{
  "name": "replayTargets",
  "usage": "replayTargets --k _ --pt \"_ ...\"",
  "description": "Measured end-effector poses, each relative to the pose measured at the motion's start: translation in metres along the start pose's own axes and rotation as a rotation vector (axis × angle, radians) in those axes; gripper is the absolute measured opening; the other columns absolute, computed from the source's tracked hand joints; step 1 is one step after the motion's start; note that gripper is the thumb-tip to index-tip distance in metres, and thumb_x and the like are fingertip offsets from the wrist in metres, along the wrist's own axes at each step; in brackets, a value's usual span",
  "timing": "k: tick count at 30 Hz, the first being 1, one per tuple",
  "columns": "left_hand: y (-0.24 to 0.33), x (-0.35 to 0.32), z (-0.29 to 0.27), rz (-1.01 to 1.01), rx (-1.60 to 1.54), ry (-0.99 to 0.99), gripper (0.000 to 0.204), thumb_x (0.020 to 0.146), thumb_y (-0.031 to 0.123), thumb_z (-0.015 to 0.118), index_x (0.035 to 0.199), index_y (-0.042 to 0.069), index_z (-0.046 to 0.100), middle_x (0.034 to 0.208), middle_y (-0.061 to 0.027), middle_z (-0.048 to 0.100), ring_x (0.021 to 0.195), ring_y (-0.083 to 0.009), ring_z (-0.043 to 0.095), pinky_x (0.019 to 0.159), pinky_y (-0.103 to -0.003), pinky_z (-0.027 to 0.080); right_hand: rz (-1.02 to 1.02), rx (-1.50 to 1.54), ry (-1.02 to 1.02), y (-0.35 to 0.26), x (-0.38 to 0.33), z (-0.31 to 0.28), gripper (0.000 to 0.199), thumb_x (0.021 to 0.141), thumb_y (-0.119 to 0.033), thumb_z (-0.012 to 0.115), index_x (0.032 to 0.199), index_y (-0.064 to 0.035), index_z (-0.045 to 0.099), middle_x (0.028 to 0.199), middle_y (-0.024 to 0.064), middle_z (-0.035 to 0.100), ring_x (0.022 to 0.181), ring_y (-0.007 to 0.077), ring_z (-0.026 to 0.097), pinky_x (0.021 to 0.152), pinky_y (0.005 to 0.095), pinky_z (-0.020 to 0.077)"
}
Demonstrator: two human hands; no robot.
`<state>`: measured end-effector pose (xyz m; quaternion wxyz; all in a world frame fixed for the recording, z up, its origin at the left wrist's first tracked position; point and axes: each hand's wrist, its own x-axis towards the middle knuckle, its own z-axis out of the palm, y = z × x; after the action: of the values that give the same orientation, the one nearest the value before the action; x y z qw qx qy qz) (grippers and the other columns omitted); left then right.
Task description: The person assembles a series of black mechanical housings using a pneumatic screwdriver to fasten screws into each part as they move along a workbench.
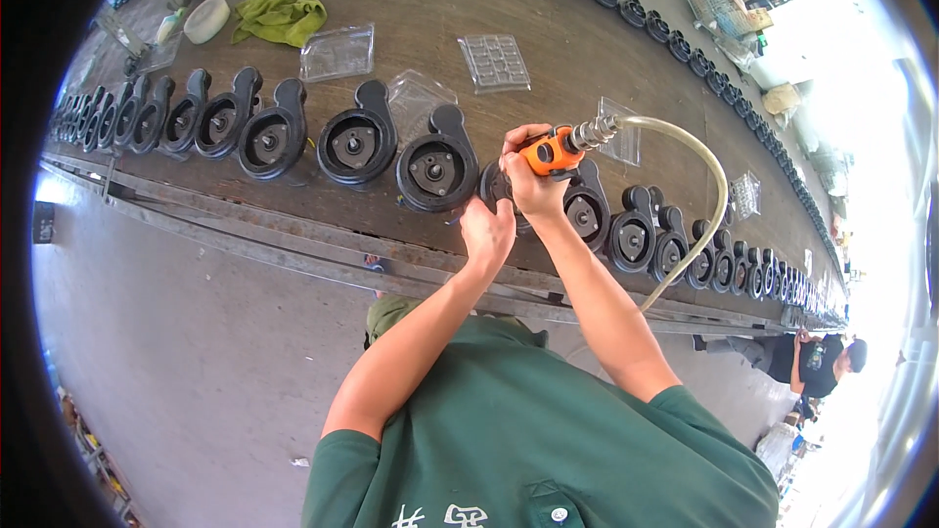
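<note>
My right hand [531,186] grips an orange air tool [551,151] with a metal fitting and a clear hose [706,186] that loops away to the right. The tool points down at a black pump housing [501,186], mostly hidden behind my hands. My left hand [486,232] rests on the near side of that housing and steadies it. Just left of it stands another black pump housing [436,169] with a round metal centre.
A long row of black pump housings [269,134] runs along the brown belt [421,0] on both sides. Clear plastic trays [495,62], a green cloth [280,14] and a white bowl [206,18] lie beyond. Another person [817,362] stands at far right.
</note>
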<state>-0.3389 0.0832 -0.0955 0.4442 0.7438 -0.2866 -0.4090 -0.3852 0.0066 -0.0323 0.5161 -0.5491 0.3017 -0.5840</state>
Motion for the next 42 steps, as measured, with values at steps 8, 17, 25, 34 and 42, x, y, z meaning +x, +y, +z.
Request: replayTargets --k 8,17,25,34,42 --pt "-0.005 0.004 0.001 0.042 -0.024 0.011 0.048 0.091 0.029 0.065 0.12 -0.01 0.061 0.109 -0.0316 0.07 0.108 -0.0445 0.068 0.093 -0.047 0.053 -0.008 -0.042 0.024 -0.009 0.005 0.009 0.019 0.078 0.008 0.064 0.096 0.003 0.065 0.085 0.0071 0.068 0.076 0.012 0.066 0.068 0.0264 0.054" --pt "0.0 0.004 -0.004 0.016 -0.031 -0.065 0.059 0.088 0.023 0.062 0.135 -0.009 0.049 0.129 -0.0356 0.059 0.121 -0.0455 0.06 0.106 -0.046 0.046 -0.051 -0.083 0.116 -0.015 -0.003 0.01 0.023 0.081 0.007 0.063 0.103 0.0016 0.065 0.086 0.0072 0.069 0.077 0.0119 0.066 0.07 0.0249 0.0543" --pt "-0.012 0.008 0.001 -0.004 -0.049 -0.119 0.069 0.088 0.024 0.062 0.142 -0.012 0.04 0.137 -0.0392 0.05 0.128 -0.0503 0.05 0.11 -0.048 0.041 0.024 -0.05 0.094 -0.041 0.013 0.018 0.018 0.081 0.008 0.062 0.099 0.002 0.062 0.082 0.0069 0.067 0.065 0.0125 0.065 0.058 0.0241 0.0535" --pt "-0.005 0.004 0.001 0.012 -0.016 -0.083 0.054 0.088 0.025 0.062 0.127 -0.012 0.051 0.129 -0.0387 0.054 0.116 -0.052 0.058 0.103 -0.051 0.046 -0.092 -0.098 0.181 -0.032 0.023 -0.027 0.022 0.081 0.01 0.058 0.101 0.0017 0.059 0.082 0.0083 0.065 0.063 0.0139 0.064 0.056 0.0255 0.0529" --pt "-0.007 0.006 -0.001 0.044 -0.073 -0.084 0.053 0.088 0.024 0.062 0.127 -0.01 0.052 0.127 -0.038 0.056 0.115 -0.0521 0.059 0.102 -0.051 0.047 -0.081 -0.089 0.197 -0.021 0.024 -0.037 0.022 0.081 0.01 0.057 0.101 0.0012 0.058 0.083 0.0084 0.065 0.063 0.0136 0.063 0.056 0.0252 0.0524"
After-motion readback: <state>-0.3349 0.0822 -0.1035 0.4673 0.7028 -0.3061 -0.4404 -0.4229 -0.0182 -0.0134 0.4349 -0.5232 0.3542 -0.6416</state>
